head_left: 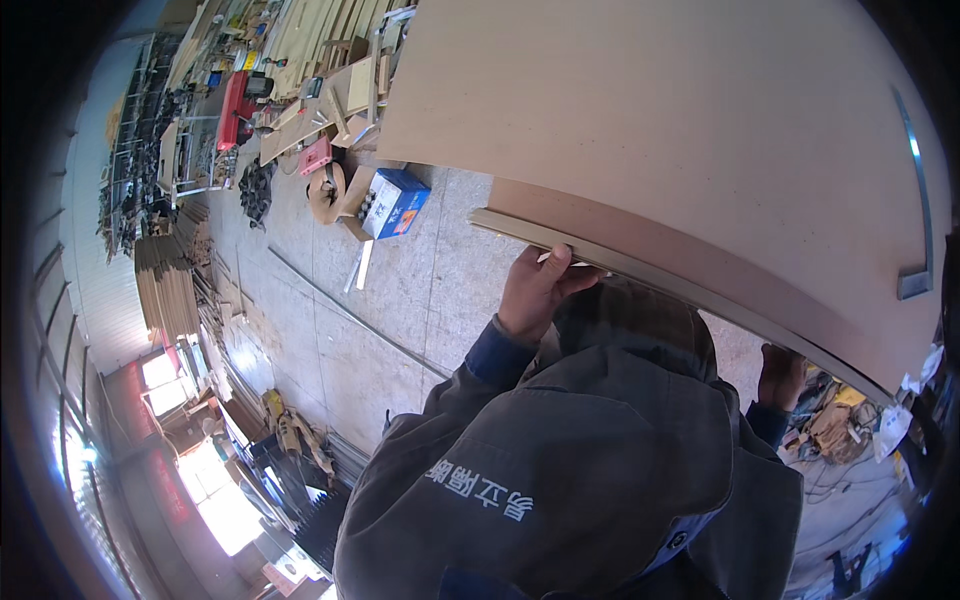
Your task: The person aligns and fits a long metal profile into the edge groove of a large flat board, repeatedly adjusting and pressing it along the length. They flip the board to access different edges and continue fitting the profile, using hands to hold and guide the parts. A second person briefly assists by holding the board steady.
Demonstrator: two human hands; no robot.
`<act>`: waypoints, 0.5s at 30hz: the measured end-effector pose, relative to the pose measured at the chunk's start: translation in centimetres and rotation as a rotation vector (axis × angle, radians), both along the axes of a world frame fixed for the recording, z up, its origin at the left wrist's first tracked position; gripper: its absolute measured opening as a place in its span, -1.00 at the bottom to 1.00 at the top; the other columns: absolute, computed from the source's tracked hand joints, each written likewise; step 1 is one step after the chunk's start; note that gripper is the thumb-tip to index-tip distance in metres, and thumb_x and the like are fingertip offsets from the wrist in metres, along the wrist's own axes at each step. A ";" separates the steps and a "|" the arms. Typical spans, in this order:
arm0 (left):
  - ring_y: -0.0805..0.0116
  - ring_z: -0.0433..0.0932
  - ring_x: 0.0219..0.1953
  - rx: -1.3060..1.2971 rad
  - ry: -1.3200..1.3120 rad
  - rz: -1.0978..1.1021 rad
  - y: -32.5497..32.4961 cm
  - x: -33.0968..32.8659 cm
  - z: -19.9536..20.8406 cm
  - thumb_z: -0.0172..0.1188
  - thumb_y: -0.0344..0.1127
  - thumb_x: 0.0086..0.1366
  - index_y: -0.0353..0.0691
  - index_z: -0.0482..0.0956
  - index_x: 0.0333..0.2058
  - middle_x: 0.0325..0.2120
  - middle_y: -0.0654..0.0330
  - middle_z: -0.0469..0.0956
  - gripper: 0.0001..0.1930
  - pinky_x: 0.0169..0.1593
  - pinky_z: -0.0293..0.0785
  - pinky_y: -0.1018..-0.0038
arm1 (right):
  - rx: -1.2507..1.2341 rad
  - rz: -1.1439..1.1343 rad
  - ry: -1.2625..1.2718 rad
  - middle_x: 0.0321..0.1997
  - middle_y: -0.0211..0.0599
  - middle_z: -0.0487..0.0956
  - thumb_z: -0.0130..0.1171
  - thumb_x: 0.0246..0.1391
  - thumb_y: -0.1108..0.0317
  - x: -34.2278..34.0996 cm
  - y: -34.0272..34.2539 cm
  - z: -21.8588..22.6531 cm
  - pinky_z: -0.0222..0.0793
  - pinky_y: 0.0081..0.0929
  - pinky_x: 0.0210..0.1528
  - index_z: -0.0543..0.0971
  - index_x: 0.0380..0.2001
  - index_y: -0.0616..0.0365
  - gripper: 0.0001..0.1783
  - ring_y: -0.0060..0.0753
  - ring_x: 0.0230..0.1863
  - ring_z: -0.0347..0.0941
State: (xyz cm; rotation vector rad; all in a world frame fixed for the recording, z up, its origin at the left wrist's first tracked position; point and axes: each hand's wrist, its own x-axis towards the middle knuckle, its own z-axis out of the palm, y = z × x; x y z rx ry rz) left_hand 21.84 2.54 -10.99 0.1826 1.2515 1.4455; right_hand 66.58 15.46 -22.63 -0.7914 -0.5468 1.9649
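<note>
**Left grip on long strip, right grip close to its far end**

Clock set on the worker, 12 dead ahead. Long thin strip [680, 284] runs from 11 round to 3, along the near edge of a brown board [610, 218]. Can't tell from here if strip and board are joined. Strip's left end pokes out past the board.

Left grip [538, 288] at 11: grasping the strip, thumb over the top, fingers underneath. Right grip [780, 380] at 3: just beside the strip, in shadow and partly hidden. Can't tell whether it's clenched or loose, or actually touching.

Big tan panel [640, 100] sits above the brown board, covering 12 to 2. L-shaped metal piece [915, 275] on it at 2, by the right edge.

Worker's in a dark jacket [600, 470], head bent toward the strip.

Around: blue-and-white box [405, 200] on the pale floor [400, 300] between 10 and 11; pink case [316, 156] beyond it; red case [236, 110] further out at 10. Long bar [340, 309] lies on the floor, 9 to 10. Upright stack of sheets [165, 290] past it. Jumbled heap [838, 425] at 3.
</note>
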 end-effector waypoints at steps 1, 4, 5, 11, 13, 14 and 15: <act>0.05 0.60 0.01 -0.021 0.041 0.003 -0.1 0.1 -0.6 0.06 0.08 0.42 -0.46 0.27 0.14 -0.03 -0.13 0.54 -0.36 0.07 0.58 0.31 | -0.003 -0.001 0.005 0.10 -0.27 0.57 0.23 0.20 0.15 0.2 0.1 -0.2 0.54 -0.16 -0.02 0.52 0.10 -0.03 -0.58 -0.23 0.12 0.47; 0.08 0.63 -0.05 -0.032 0.114 -0.012 0.4 -0.1 -0.8 0.10 0.12 0.38 -0.45 0.27 0.14 -0.06 -0.11 0.56 -0.32 -0.01 0.62 0.34 | -0.002 -0.006 -0.025 0.12 -0.26 0.55 0.22 0.20 0.12 -0.3 0.2 0.5 0.54 -0.19 -0.06 0.51 0.10 -0.04 -0.57 -0.23 0.14 0.44; 0.09 0.64 -0.08 -0.034 0.128 -0.016 0.4 -0.1 -0.8 0.12 0.13 0.37 -0.46 0.26 0.14 -0.07 -0.11 0.56 -0.30 -0.04 0.63 0.34 | -0.006 -0.004 -0.045 0.12 -0.25 0.55 0.21 0.20 0.10 -0.7 0.3 0.9 0.55 -0.20 -0.07 0.51 0.11 -0.03 -0.56 -0.22 0.12 0.45; 0.17 0.66 -0.16 -0.077 0.212 -0.013 0.3 0.1 -0.6 0.13 0.11 0.37 -0.45 0.28 0.11 -0.17 -0.08 0.58 -0.33 -0.11 0.64 0.36 | -0.036 0.076 -0.093 0.04 -0.26 0.58 0.19 0.21 -0.02 -1.2 0.6 2.4 0.56 -0.30 -0.15 0.50 0.10 0.00 -0.51 -0.23 -0.03 0.52; 0.20 0.66 -0.20 -0.037 0.186 0.007 0.4 -0.4 -1.1 0.16 0.00 0.38 -0.43 0.27 0.10 -0.18 -0.05 0.57 -0.41 -0.13 0.65 0.37 | -0.055 0.122 -0.081 -0.01 -0.28 0.60 0.17 0.21 -0.06 -0.5 0.4 1.7 0.56 -0.34 -0.18 0.50 0.08 0.00 -0.50 -0.26 -0.12 0.53; 0.22 0.66 -0.22 -0.025 0.176 0.015 0.2 -0.3 -1.1 0.18 -0.05 0.39 -0.42 0.27 0.09 -0.18 -0.04 0.57 -0.44 -0.13 0.66 0.38 | -0.038 0.079 -0.053 -0.10 -0.32 0.62 0.14 0.24 -0.07 -1.5 -0.1 1.8 0.55 -0.38 -0.22 0.53 0.03 0.00 -0.53 -0.33 -0.21 0.52; 0.21 0.65 -0.20 -0.047 0.160 0.014 0.0 -0.2 -0.9 0.16 -0.02 0.39 -0.44 0.29 0.09 -0.18 -0.05 0.57 -0.42 -0.13 0.65 0.37 | -0.106 0.052 -0.068 -0.11 -0.32 0.62 0.13 0.24 -0.07 -2.1 -0.2 2.3 0.55 -0.39 -0.23 0.53 0.02 -0.01 -0.55 -0.34 -0.22 0.51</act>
